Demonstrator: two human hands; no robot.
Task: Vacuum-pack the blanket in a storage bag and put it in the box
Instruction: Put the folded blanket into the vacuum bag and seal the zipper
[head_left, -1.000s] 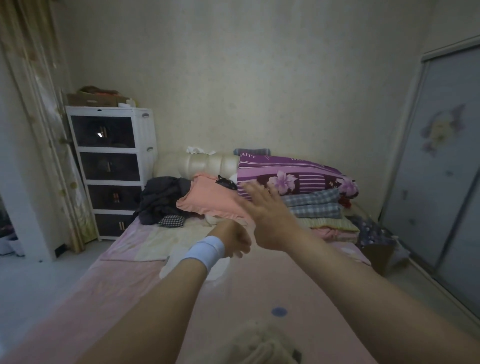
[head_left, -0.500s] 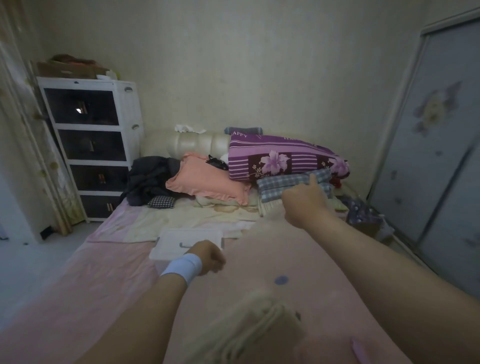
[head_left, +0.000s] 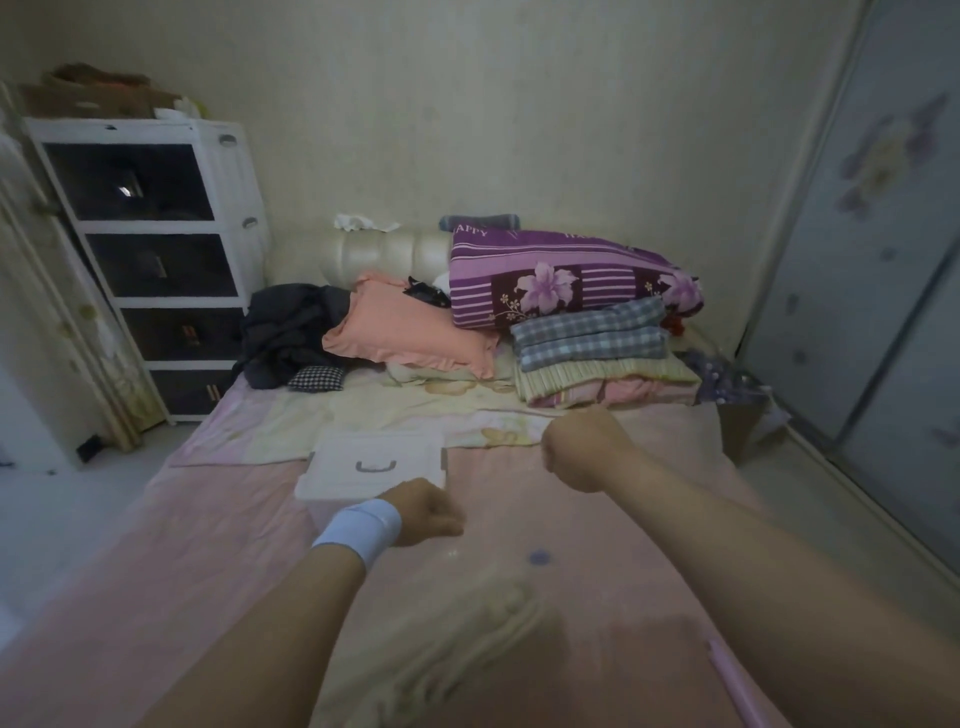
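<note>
Short of the 2 hands (head_left: 426, 512) (head_left: 582, 449), blurred cream blanket (head_left: 467, 644) on pink bed (head_left: 182, 571).

both bare arms stretched forward, hands curled.
the left hand (head_left: 426, 512) sits lower and nearer, back up, fingers tucked under in a loose fist, with a white wristband (head_left: 358, 530) around its wrist. the right hand (head_left: 582, 449) reaches further out and higher, also closed into a fist, knuckles pointing away. the two hands are apart, forearms roughly parallel.

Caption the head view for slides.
Left hand and right hand extend over the pink bed beside a flat white handled item; folded bedding behind.
</note>
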